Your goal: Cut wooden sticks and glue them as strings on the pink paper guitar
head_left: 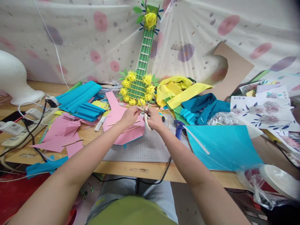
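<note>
Pink guitar-shaped sheet (117,115) lies toward the front edge of the surface (152,170), beneath the nearer left hand (131,115), long axis slanting far-left. Left grip: pinched together, contents too small to tell. Right hand (154,118): clamped on scissors (145,121), blades toward left grip.

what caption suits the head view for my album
Right hand holding white-handled scissors, left hand close by, near a pink guitar-shaped cutout; behind, a green guitar with yellow flowers.

a craft workspace: scissors (147,122), crepe paper (79,97), glue gun (179,128), cutting mat (150,153)
</note>
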Tool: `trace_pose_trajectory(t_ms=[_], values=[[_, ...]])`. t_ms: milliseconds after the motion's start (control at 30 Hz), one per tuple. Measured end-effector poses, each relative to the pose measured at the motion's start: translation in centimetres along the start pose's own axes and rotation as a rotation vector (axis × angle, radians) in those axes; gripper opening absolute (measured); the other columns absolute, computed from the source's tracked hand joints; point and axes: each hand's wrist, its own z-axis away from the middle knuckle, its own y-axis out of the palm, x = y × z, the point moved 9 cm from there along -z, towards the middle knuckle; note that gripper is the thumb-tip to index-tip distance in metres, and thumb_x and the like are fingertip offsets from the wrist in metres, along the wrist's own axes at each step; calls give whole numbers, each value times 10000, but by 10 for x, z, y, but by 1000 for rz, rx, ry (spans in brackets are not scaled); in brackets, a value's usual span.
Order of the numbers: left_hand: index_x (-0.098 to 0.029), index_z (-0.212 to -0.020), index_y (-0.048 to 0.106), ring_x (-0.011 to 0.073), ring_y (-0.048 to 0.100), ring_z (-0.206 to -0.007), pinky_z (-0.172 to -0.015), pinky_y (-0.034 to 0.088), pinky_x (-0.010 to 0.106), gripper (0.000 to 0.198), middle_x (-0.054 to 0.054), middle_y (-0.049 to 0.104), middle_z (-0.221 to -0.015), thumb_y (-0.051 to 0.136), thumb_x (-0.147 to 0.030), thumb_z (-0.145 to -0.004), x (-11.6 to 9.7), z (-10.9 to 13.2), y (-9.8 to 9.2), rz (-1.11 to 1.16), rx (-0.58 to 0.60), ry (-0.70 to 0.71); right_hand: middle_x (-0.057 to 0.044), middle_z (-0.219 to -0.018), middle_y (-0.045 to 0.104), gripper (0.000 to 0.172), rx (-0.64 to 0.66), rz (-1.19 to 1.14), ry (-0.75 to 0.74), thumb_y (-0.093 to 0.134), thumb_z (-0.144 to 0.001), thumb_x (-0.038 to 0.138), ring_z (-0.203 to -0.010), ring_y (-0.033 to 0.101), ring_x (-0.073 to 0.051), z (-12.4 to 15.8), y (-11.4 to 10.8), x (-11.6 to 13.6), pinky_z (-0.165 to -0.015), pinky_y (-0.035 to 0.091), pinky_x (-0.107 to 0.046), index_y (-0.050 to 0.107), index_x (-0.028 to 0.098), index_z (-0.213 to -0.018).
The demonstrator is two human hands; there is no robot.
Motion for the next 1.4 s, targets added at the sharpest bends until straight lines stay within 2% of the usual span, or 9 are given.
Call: trace_pose_trajectory(t_ms=[167, 433, 600, 800, 1000, 1233, 1400], values=[[-159, -859, 618, 129, 565, -736, -668, 428, 233, 218, 30, 627, -796, 411, -207, -811, 0, -1, -1, 46, 14, 15, -55, -842, 544, 176, 12, -35, -22, 454, -642, 256, -818, 458, -198, -1, 2, 3, -672, 342, -282, 483, 188, -802], [-151, -895, 610, 134, 570, -772, -701, 429, 241, 232, 37, 636, -828, 401, -217, -818, 1, 7, -3, 73, 15, 23, -36, -743, 549, 131, 17, 3, 71, 478, -640, 292, -738, 477, -186, 5, 5, 4, -619, 324, -269, 498, 194, -726], [-148, -882, 618, 140, 573, -812, -732, 427, 246, 233, 38, 643, -858, 402, -202, -813, 2, 6, -5, 90, 28, 8, -55, -795, 555, 161, 1, 22, 29, 459, -655, 284, -776, 474, -201, 4, 5, 7, -625, 321, -276, 491, 190, -781], [-153, -873, 623, 156, 576, -857, -782, 425, 275, 262, 46, 648, -905, 376, -226, -820, 3, 3, -2, 159, 113, -11, -57, -837, 548, 168, -5, -37, -27, 450, -646, 266, -798, 464, -197, 2, 6, 10, -653, 330, -275, 474, 186, -793], [-155, -808, 603, 166, 571, -830, -776, 425, 292, 248, 44, 639, -849, 369, -239, -814, 11, 3, 3, 153, 157, -38, -46, -814, 550, 150, -26, -30, -39, 449, -650, 269, -777, 462, -191, 2, 6, 10, -637, 318, -266, 464, 190, -777], [-142, -749, 566, 134, 541, -743, -713, 426, 263, 252, 24, 595, -764, 373, -292, -811, 18, 1, 14, 339, 235, -42, -29, -736, 535, 102, -30, -13, -58, 461, -632, 267, -721, 460, -172, 2, 6, 9, -609, 302, -253, 453, 190, -697], [-142, -741, 560, 118, 524, -721, -678, 417, 241, 230, 14, 579, -750, 384, -280, -794, 15, -2, 10, 375, 210, -55, -27, -699, 530, 114, -3, 29, -19, 473, -632, 299, -693, 461, -172, 1, 7, 6, -593, 292, -258, 458, 193, -670]])
